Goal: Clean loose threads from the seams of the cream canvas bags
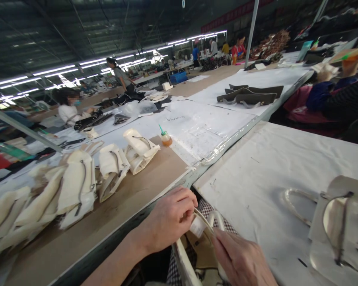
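Low in the view, a cream handbag [183,260] rests at my lap, its top open and a tan lining showing inside. My left hand [171,216] is closed on the far part of the bag's rim, fingers curled, beside a small white label [197,227]. On the opposite side, my right hand [241,256] pinches the same strip of rim, thumb pressed along it. A pale looped handle [217,217] rises between the two hands. Checked cloth [207,207] shows around the bag. My wrists and fingers cover much of the bag's edge.
Several cream bag pieces [77,186] line the brown-covered table at left, near a glue bottle [166,138] with a green tip. Another cream handbag [340,226] lies on the white table at right. Dark panels [250,95] sit farther back. A co-worker's sleeve [331,97] is at right.
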`<state>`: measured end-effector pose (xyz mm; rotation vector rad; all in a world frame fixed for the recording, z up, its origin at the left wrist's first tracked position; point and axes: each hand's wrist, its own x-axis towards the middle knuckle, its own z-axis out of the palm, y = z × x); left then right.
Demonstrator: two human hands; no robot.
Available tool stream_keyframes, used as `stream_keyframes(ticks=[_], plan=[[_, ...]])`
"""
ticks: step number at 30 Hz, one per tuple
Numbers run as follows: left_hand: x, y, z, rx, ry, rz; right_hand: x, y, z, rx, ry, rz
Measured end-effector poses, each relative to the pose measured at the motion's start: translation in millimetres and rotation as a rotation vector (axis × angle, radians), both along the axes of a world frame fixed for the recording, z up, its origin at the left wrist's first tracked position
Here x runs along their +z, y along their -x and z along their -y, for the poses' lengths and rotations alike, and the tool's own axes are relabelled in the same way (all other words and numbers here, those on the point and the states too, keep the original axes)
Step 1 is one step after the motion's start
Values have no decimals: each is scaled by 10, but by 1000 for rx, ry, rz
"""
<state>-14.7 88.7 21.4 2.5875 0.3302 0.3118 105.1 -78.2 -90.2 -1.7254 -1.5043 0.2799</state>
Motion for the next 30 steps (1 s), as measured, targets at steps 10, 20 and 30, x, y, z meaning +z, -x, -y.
stream_keyframes(ticks=[10, 20, 30], plan=[[15, -50, -105, -244, -126, -21, 86, -82, 14, 57, 108, 16], [168, -49, -52, -181, -119, -149, 90, -80, 3, 41, 121, -35], [68, -240, -39, -206, -260, -189, 74, -28, -35, 16, 75, -138]])
